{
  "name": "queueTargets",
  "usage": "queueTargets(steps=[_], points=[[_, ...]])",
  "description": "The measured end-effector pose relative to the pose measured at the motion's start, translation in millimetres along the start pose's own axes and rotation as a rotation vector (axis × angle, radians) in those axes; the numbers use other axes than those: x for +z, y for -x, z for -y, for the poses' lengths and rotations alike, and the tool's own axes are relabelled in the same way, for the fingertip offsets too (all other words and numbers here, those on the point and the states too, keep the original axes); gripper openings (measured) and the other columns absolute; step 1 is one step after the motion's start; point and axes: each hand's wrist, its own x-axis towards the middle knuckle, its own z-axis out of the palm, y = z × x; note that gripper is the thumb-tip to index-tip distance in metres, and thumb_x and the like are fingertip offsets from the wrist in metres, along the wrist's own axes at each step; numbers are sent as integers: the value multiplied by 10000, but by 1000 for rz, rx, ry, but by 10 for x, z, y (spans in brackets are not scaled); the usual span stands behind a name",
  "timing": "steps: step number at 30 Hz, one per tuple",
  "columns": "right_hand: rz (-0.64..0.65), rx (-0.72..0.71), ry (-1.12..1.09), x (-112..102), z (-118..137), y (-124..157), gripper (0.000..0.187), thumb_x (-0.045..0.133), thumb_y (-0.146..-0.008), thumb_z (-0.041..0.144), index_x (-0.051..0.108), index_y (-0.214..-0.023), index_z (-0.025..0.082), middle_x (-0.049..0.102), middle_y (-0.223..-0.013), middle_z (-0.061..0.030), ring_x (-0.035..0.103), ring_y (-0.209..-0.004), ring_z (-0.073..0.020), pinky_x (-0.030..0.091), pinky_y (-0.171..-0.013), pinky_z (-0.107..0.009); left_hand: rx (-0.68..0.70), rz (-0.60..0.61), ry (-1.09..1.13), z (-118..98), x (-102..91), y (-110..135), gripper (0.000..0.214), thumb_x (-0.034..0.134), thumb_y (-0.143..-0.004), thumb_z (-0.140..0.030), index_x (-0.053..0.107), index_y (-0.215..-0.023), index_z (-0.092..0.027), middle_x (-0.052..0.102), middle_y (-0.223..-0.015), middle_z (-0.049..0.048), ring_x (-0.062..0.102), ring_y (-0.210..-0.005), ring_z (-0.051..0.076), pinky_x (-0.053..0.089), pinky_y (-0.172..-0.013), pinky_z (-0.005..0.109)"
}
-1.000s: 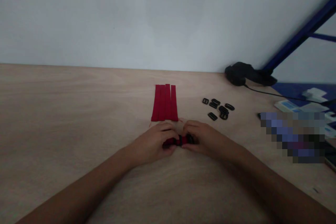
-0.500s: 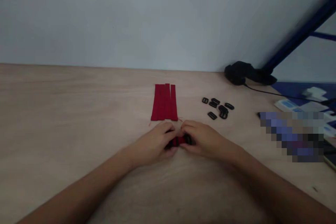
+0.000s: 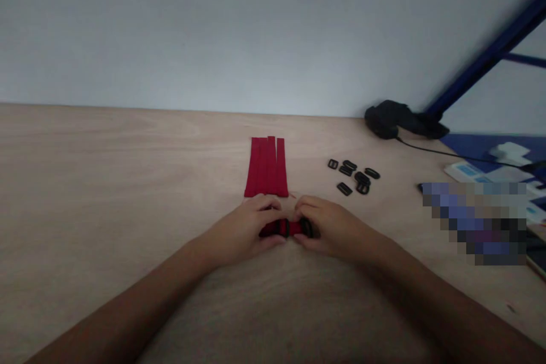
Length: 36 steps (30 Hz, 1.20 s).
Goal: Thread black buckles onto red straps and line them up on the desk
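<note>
Left hand (image 3: pixel 244 233) and right hand (image 3: pixel 335 230) pinch a red webbing strap (image 3: pixel 275 228) with curled fingers; black plastic slider (image 3: pixel 306 228) on its end, threading hard to see; four red strips (image 3: pixel 267 166) lie just ahead.

Red webbing strips (image 3: pixel 267 167), black plastic buckles (image 3: pixel 354 176), pale wood-grain tabletop (image 3: pixel 128 182).

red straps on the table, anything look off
A tiny loose red thread lies on the wooden tabletop by the near end of the four flat red straps, just beyond the left hand and right hand holding a black-buckled red strap. It looks like fraying.
</note>
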Motion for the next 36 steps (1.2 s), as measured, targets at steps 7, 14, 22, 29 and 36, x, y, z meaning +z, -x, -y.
queueTargets(steps=[7, 14, 22, 29, 36], points=[[-27, -145, -15, 42, -58, 3, 96, 655, -803, 196, 655, -899, 199, 638, -1007, -63, 585, -951, -201, 475, -829, -312, 64, -18, 2, 59, 36, 2, 133, 582, -899, -232, 667, -993, -191, 668, -1076, 61, 586, -1037, 199, 438, -945, 342], [-112, -221, 151, 108, -71, -2, 70, 625, -785, 151, 686, -791, 183, 671, -881, -55, 619, -784, -183, 489, -731, -304, 68, -13, -36, 47, 32, -11, 127, 590, -870, -205, 662, -972, -181, 648, -1066, 61, 572, -1014, 194, 446, -928, 335], [-93, -304, 176, 122, -54, -40, 117, 570, -839, 152, 681, -806, 168, 686, -969, -83, 627, -901, -196, 501, -820, -318, -28, -7, -40, -53, 83, -45, 235, 639, -782, -197, 605, -1014, -187, 605, -1099, 81, 527, -1076, 241, 422, -973, 388], [-65, -289, 326, 93, -20, -30, 111, 581, -847, 185, 688, -828, 163, 693, -932, -78, 636, -827, -202, 493, -758, -333, -13, 18, -70, -39, 61, -16, 196, 623, -788, -188, 606, -983, -173, 588, -1055, 75, 531, -1042, 224, 439, -954, 358], [-61, -283, 372, 72, -46, -9, 135, 564, -870, 213, 688, -837, 172, 696, -963, -71, 636, -820, -200, 461, -727, -328, 11, 123, -130, -56, -45, 11, 212, 595, -838, -210, 638, -1039, -157, 581, -1057, 89, 532, -1013, 226, 455, -928, 353]])
